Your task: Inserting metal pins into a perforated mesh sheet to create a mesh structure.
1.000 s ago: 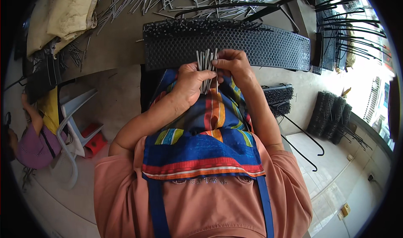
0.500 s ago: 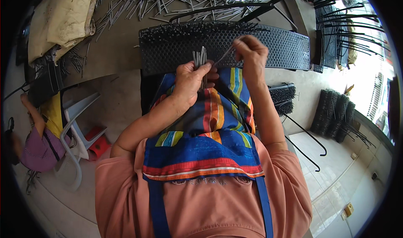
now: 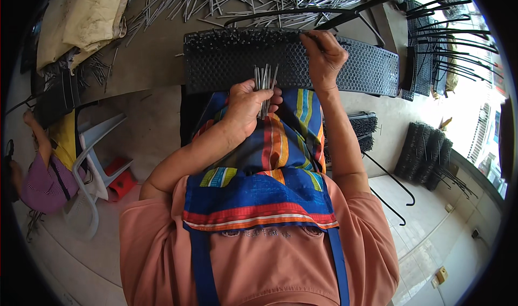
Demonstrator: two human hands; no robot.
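My left hand is closed around a bundle of thin grey strips, which stand upright with their tops fanned a little apart. Beyond it lies a long black panel full of small round holes. Dark tufts of strip ends fill the holes along its far left part. My right hand is at the panel's far edge, right of the tufts, with thumb and fingers pinched together. Whatever is between those fingertips is hidden. A black curved bar runs just behind the panel.
Loose grey strips are heaped on the table behind the panel. A tan cloth lies at the far left. More black panels with rods are stacked at right. Another person sits at left beside a grey plastic chair.
My right hand has moved away from the bundle, up to the panel's far edge. The strip it was drawing out no longer shows. My left hand still holds the bundle.
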